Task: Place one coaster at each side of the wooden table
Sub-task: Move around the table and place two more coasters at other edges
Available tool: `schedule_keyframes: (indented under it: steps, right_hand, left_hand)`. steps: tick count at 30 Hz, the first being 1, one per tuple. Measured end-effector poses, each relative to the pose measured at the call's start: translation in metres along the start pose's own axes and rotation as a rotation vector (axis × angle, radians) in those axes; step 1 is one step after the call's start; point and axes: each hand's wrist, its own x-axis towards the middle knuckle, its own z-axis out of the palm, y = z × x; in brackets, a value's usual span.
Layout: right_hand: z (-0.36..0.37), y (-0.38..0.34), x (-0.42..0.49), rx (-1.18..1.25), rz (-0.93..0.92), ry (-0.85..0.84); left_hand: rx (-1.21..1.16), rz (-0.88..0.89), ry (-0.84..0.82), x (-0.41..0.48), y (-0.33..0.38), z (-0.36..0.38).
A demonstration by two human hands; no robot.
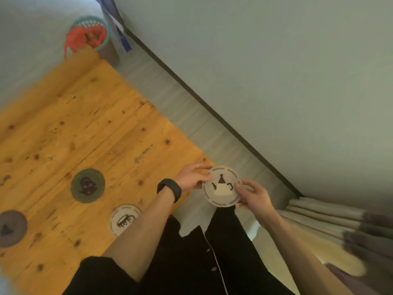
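Beyond the wooden table's [89, 124] corner, pale coaster [222, 188] pinched between left hand [192, 177] and right hand [254, 199].

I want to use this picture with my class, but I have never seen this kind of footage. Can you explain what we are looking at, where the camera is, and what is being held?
There is no machine: a person wears a camera on the head, looking down at their own arms. The left hand and right hand together hold a pale round coaster printed with a teapot, just off the corner of the wooden table. Three coasters lie on the table: a green one, a white one and a dark one. A basket stands beyond the table.
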Motion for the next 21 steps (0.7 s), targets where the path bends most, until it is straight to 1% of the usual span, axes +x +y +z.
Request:
schedule_keyframes:
  steps: [3,5,10,13,16,21]
  right_hand:
    - [-0.054,0.003,0.02,0.09,0.029,0.022]
    - [-0.084,0.0,0.032,0.076,0.006,0.029]
    - [-0.141,-0.028,0.06,-0.05,-0.052,0.051]
    - [-0.156,-0.048,0.083,-0.172,-0.09,0.058]
    - [-0.158,-0.074,0.11,-0.25,-0.14,0.017]
    - [-0.138,-0.134,0.163,-0.388,-0.205,-0.056]
  left_hand:
    - [-0.074,-0.009,0.039,0.035,0.005,0.054]
    - [-0.131,-0.035,0.082,0.053,0.004,0.086]
    - [-0.031,0.045,0.272,0.079,0.024,0.135]
    - [-0.041,0.088,0.326,0.086,0.043,0.142]
    - [-0.089,0.116,0.341,0.096,0.06,0.134]
    - [-0.381,0.11,0.35,0.118,0.088,0.102]
